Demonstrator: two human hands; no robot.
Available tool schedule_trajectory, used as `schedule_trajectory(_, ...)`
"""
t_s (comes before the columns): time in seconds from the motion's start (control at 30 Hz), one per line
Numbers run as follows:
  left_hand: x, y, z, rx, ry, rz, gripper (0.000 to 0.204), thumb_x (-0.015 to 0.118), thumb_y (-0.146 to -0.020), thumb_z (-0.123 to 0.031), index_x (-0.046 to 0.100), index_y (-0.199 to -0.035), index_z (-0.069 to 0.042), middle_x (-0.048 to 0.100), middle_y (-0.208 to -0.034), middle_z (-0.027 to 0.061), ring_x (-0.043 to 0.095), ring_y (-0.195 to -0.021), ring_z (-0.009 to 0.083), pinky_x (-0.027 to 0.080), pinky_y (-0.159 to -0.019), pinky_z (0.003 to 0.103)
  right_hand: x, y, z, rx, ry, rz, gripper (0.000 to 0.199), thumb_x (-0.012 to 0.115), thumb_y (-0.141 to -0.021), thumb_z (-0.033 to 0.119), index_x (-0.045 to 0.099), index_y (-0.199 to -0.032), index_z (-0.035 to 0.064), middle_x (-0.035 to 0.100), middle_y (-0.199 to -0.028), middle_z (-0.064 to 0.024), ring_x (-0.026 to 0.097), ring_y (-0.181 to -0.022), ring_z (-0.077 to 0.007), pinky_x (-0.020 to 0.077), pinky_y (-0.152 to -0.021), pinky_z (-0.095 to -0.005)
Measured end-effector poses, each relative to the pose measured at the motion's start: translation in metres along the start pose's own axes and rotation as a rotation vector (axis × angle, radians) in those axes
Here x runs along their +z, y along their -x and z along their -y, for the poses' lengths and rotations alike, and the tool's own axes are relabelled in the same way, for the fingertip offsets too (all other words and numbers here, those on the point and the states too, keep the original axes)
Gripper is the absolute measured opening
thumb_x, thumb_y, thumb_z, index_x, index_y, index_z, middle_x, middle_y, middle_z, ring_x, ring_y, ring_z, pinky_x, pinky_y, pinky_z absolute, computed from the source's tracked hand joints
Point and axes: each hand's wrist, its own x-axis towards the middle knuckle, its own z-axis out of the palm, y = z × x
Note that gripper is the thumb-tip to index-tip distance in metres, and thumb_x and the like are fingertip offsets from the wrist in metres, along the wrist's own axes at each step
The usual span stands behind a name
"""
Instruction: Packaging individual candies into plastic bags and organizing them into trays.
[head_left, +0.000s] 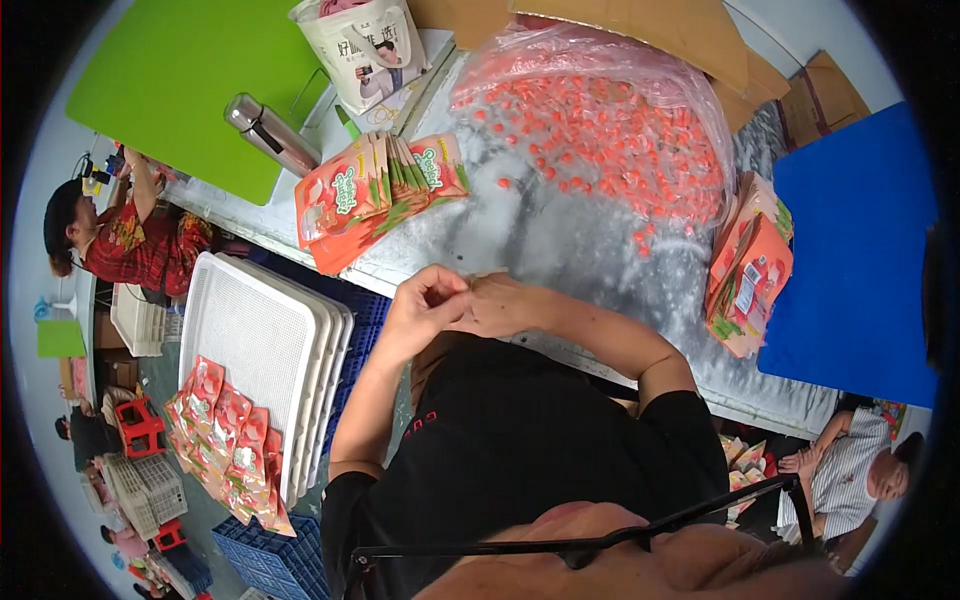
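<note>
Two hands (412, 312) brought together at one table's (480, 235) near edge, pinched narrow, anything held impossible to tell, two red pouch groups (345, 195) laid left and right, one red-piece heap (620, 150) spread far between.

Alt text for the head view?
A person's left hand and right hand meet at the near edge of a grey table; anything held is indistinct. Beyond are small red pieces and crumpled plastic, with fanned red pouches to the left and more pouches on stacked white trays.
</note>
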Motion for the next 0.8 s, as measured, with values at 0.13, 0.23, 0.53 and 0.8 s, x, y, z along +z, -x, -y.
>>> schedule_trajectory(0.13,-0.028,-0.009,0.006,0.146,-0.397,0.501,0.133,0.099,-0.061,-0.023,0.016,-0.165,-0.008,0.017,-0.168,0.0207,0.032,-0.151,0.0299,0.036,-0.117,0.043,-0.01,0.015,0.005,-0.195,-0.057,-0.005,0.027,0.066,-0.094,0.034,0.072,-0.101,0.0085,0.071,-0.09,-0.0162,0.07,-0.087,-0.0341,0.0546,-0.08,-0.0463)
schedule_trajectory(0.23,-0.027,-0.015,0.016,-0.056,0.037,0.813,0.129,0.095,-0.066,-0.03,0.014,-0.164,-0.004,0.02,-0.168,0.0224,0.028,-0.154,0.0292,0.03,-0.121,0.042,-0.023,0.022,0.01,-0.235,-0.227,0.145,0.027,0.07,-0.093,0.031,0.072,-0.103,0.0055,0.072,-0.098,-0.0134,0.068,-0.095,-0.0344,0.0507,-0.088,-0.0458)
schedule_trajectory(0.53,-0.016,0.011,0.053,-0.151,0.377,0.08,0.048,0.073,-0.077,-0.001,0.059,-0.123,-0.004,0.063,-0.111,0.0015,0.059,-0.105,0.012,0.047,-0.095,0.028,-0.018,0.008,-0.047,-0.305,-0.077,-0.556,0.054,0.078,-0.082,0.047,0.07,-0.123,0.014,0.063,-0.132,-0.0129,0.054,-0.128,-0.0354,0.0423,-0.106,-0.0528)
schedule_trajectory(0.8,-0.021,0.04,0.064,-0.124,0.401,-0.164,0.056,0.07,-0.079,0.001,0.056,-0.133,-0.001,0.067,-0.117,0.0049,0.062,-0.107,0.0132,0.048,-0.095,0.03,-0.052,-0.061,-0.19,0.557,0.811,-0.762,0.07,0.068,-0.086,0.062,0.062,-0.141,0.0206,0.041,-0.159,-0.0107,0.033,-0.145,-0.0437,0.0166,-0.113,-0.0782)
